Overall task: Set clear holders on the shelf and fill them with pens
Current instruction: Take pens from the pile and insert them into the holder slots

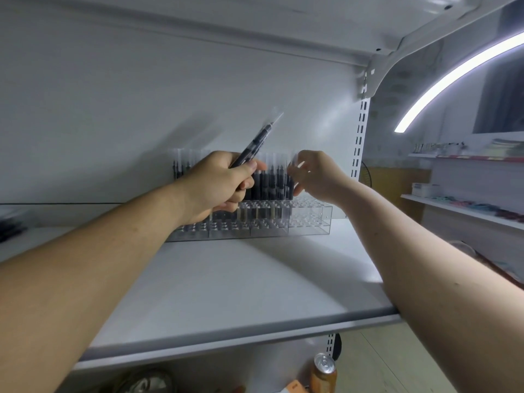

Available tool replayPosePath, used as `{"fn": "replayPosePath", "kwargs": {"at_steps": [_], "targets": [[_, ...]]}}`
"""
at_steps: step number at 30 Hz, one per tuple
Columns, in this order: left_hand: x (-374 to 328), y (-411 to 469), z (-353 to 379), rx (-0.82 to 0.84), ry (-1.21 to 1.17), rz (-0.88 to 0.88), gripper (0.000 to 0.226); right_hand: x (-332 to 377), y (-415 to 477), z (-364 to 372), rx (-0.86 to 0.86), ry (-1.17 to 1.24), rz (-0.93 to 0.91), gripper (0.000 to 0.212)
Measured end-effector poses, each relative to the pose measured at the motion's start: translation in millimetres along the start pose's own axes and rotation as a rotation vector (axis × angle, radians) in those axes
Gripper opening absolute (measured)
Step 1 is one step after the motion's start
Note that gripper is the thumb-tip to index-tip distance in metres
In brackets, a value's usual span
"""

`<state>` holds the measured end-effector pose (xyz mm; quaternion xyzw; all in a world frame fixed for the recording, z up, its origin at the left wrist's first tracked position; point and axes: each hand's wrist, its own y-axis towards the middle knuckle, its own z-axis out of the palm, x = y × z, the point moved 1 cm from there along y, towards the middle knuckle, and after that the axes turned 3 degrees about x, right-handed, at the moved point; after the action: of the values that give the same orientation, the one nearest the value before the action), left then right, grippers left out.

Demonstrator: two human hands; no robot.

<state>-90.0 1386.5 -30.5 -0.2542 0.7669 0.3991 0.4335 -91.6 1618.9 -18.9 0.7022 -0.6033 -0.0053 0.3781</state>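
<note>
— Holders (309,219): status?
— Seated at the back of the shelf (226,279). The left sections carry pens (272,185); the right end section is unfilled. Your left hand (218,188) grips a sleeved pen bundle (255,140). Your right hand (317,177) has its fingers curled at the pen tops, grasp indeterminate.
— Readable markings?
— None legible.

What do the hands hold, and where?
The left hand grips a black pen by its lower end. The right hand curls at the pens in the clear holder; its hold is unclear.
</note>
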Motion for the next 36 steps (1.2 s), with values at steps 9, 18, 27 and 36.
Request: {"fn": "replayPosePath", "kwargs": {"at_steps": [9,18,27,36], "targets": [[1,1,-1,-0.008,0.002,-0.005,0.026,-8,6,-5,-0.047,0.004,0.016,0.016],[1,1,-2,0.018,-0.019,-0.023,0.027,11,2,-18,-0.293,0.353,-0.176,0.01],[1,1,0,0.06,-0.043,-0.03,0.03,31,-11,-12,0.167,0.83,-0.108,0.021],[0,1,1,0.064,-0.097,-0.041,0.028,29,-5,-16,0.076,0.964,-0.126,0.016]]}}
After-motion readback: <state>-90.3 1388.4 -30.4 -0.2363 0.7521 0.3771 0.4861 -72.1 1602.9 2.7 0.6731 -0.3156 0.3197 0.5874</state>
